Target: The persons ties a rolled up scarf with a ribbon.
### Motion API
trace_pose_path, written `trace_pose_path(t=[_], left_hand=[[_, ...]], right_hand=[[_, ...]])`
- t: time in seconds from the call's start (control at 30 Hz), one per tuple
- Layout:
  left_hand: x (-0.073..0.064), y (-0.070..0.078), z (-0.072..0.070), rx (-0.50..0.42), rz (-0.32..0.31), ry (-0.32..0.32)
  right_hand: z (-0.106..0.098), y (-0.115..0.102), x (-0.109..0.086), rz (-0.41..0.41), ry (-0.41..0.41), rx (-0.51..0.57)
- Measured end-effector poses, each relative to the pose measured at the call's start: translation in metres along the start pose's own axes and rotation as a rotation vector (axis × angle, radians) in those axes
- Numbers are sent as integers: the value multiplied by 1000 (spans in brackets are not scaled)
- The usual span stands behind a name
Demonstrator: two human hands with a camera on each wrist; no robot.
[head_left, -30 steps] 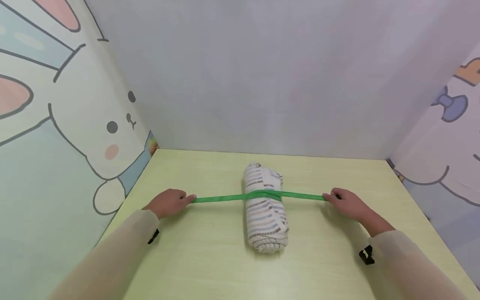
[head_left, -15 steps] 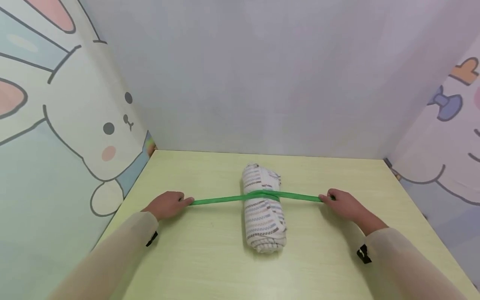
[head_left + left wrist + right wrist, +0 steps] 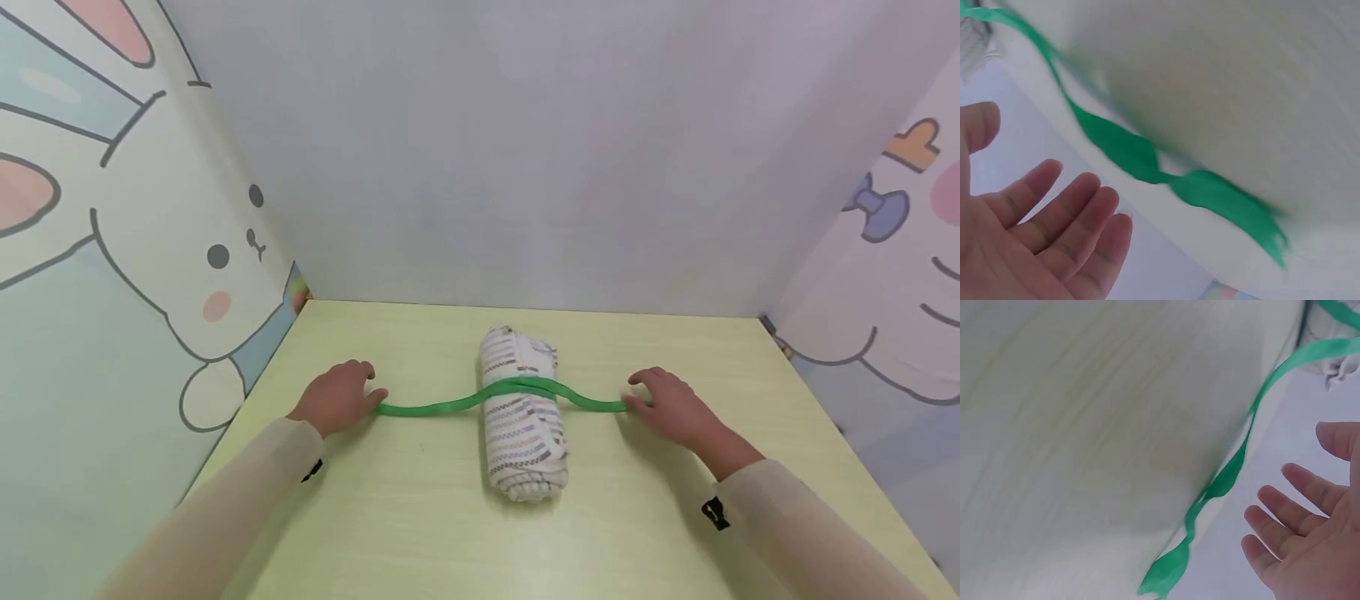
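A rolled striped cloth (image 3: 525, 442) lies lengthwise on the pale table, with a green ribbon (image 3: 438, 409) wrapped about its middle and crossed on top. Both ribbon ends run out sideways and sag onto the tabletop. My left hand (image 3: 337, 398) hovers by the left end, fingers spread and apart from the ribbon (image 3: 1119, 147) in the left wrist view. By the right end is my right hand (image 3: 670, 408), fingers loosely extended; the right wrist view shows the twisted ribbon (image 3: 1229, 472) lying free of it. Nothing is in either palm.
The yellowish table (image 3: 420, 533) meets a plain pale wall (image 3: 525, 167) at its back edge. Side panels with cartoon drawings, a rabbit panel (image 3: 172, 242) on the left, flank the table.
Both hands held the ribbon ends taut earlier; now their fingers have opened and let go. The ribbon has gone slack and dropped to the table. The right hand shifted slightly inward.
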State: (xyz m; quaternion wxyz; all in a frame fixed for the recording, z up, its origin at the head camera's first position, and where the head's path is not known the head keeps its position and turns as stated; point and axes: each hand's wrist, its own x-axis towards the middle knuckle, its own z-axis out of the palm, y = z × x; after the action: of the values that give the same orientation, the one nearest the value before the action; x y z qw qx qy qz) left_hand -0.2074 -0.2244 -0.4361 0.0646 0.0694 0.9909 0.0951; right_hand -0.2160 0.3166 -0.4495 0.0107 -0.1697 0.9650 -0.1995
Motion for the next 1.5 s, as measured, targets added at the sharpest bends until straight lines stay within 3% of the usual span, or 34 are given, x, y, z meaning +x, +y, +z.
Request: trace_pose_path(t=[0.17,0.3,0.4,0.5,0.57,0.63,0.77,0.87,1.2,1.33,1.4,1.5], left_hand=[[-14,24,-13,-20,56,70],[-25,42,-16,-163,55,97],[-30,55,-11,-271,57,120],[-33,66,-3,-314,51,153],[-35,73,3,-345,18,169],[-35,79,9,-431,-37,167],[-35,89,22,-679,-158,118],[-35,97,34,-840,-208,70],[-41,134,57,-1260,-190,-15],[-41,143,62,-1557,-187,-144],[-40,148,64,-1717,-201,-222],[-35,154,68,-1890,-228,-275]], right_hand=[[2,-26,-10,15,0,115],[12,-40,-18,52,-3,239],[22,-49,-21,47,29,305],[30,-58,-21,33,69,347],[35,-63,-20,35,81,374],[40,-68,-19,64,73,421],[46,-78,-18,152,23,553],[50,-85,-16,183,-10,634],[60,-102,-10,241,-62,812],[63,-102,-7,280,-89,1011],[66,-102,-4,338,-83,1132],[71,-103,1,409,-75,1350]])
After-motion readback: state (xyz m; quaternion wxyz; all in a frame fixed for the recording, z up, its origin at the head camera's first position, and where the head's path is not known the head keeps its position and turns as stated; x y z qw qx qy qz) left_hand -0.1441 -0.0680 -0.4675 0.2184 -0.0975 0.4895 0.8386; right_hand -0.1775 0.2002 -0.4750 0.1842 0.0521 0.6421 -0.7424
